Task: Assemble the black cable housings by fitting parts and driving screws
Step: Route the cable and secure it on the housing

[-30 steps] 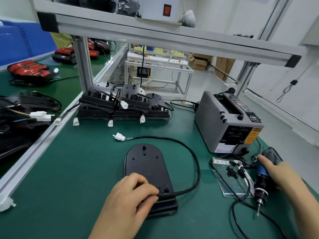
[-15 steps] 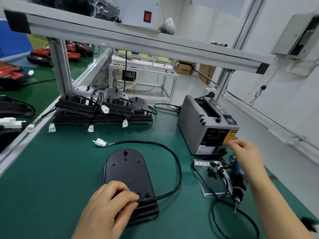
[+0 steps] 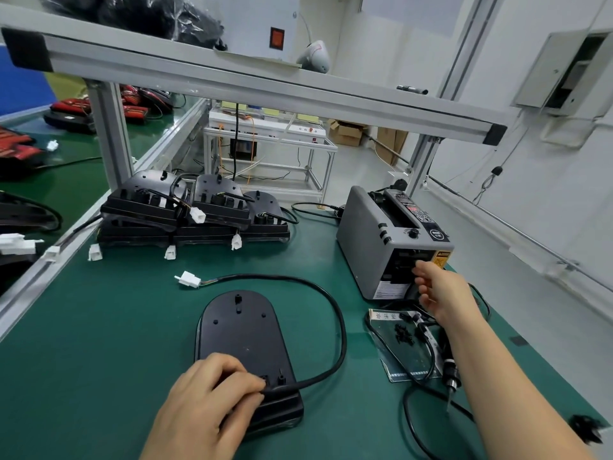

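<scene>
Housing (image 3: 243,330): flat on the green mat (image 3: 99,343), its cable (image 3: 338,327) looping right.
Left hand (image 3: 212,403): curled over the near end, pinching the cable where it enters.
Right hand (image 3: 441,290): at the tape dispenser (image 3: 365,234) front; grip unclear.
Screwdriver (image 3: 450,373): lying unheld beneath that forearm.

Bright, even light is coming from overhead, washing the white walls (image 3: 547,194) pale. The green counter (image 3: 99,327) is carrying only faint, soft shadows under the black housing (image 3: 242,330) and its cable (image 3: 265,277), with a dull sheen lying on the housing's top. The wide lens is bowing the shelf beam (image 3: 265,91) and stretching the corners.
</scene>
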Motion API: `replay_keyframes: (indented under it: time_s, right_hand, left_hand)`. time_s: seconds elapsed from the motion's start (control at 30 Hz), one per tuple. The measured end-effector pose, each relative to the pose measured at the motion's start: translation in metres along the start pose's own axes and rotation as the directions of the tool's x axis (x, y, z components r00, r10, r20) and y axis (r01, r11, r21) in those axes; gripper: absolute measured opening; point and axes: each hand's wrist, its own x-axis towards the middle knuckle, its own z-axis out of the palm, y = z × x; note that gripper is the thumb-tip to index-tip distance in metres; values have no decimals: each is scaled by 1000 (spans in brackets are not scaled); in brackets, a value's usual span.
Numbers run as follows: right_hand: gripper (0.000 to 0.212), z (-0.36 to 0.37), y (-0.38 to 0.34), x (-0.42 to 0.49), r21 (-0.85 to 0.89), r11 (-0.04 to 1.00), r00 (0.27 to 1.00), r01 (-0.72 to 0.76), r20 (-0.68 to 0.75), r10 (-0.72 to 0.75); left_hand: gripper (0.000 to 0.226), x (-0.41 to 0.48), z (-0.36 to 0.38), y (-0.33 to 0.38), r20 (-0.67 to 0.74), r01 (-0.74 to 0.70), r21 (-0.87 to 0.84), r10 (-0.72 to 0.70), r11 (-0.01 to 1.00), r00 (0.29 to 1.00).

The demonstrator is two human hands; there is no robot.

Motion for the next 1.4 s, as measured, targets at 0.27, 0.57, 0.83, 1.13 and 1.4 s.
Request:
replay_keyframes:
  time_s: [0.27,0.57,0.83,1.13,1.4]
  right_hand:
    - [17,8,0,2,-11,997,996,79,-31,-79]
    - [16,18,-1,4,29,993,987,111,-119,-107]
    - [11,15,5,-8,87,985,982,151,-129,-139]
    - [17,35,2,-73,-55,946,899,319,332,-284]
    - [25,88,3,-132,-109,819,633,564,694,-344]
  left_hand:
    - [18,0,-2,0,9,-9,11,8,1000,1000]
    - [17,1,-1,-1,14,-13,4,13,1000,1000]
    - [17,1,-4,-1,34,-2,5,2,1000,999]
    - [12,3,-18,-1,109,212,-259,-190,942,976]
    - [33,6,-18,-19,-109,498,-363,-567,787,817]
